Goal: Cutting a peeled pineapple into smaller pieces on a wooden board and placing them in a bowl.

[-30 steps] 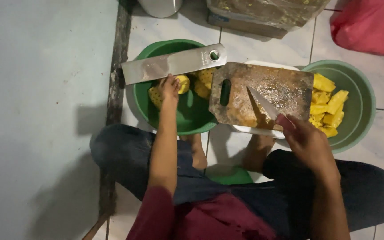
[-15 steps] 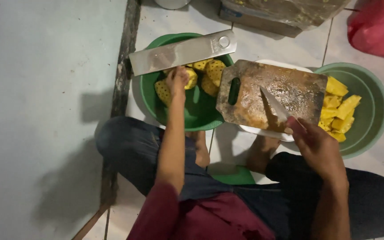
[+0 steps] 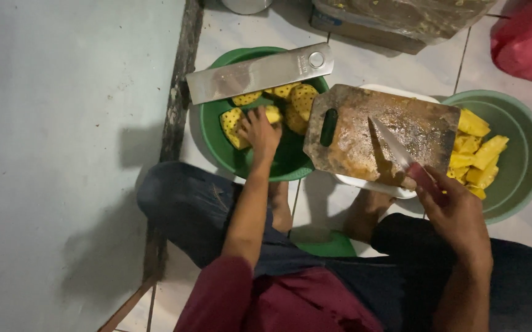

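- Pineapple pieces [image 3: 290, 101] in the dark green bowl [image 3: 241, 163] show more fully than half a second back; one more peeled chunk now lies uncovered under the metal strip.
- Left hand [image 3: 260, 132] has stayed in that bowl, but its fingers have spread over a chunk near the bowl's middle, curled round it in a loose grasp; earlier they sat nearer the rim.
- Right hand [image 3: 456, 212] remains clenched on the knife [image 3: 395, 150], grip unchanged, with the blade still slanting up and left over the cutting board [image 3: 364, 132].
- Cutting board has kept its place, lying across a white bowl [image 3: 370, 184] between the two green ones, wet and stained brown, with a dark slot handle at its left end.
- Metal strip [image 3: 260, 74] lies flat across the far rim of the dark green bowl as before, a round hole at its right end.
- The chunks in the dark bowl are yellow, peeled, dotted with dark eyes, and rounded; they crowd the far half of the bowl, touching one another.
- Pale green bowl [image 3: 524, 154] to the right holds cut pineapple wedges [image 3: 478, 150], smooth and bright yellow, piled against the board's right edge.
- Floor tiles [image 3: 401, 67] are white; a red bag [image 3: 527, 37] sits at the top right corner.
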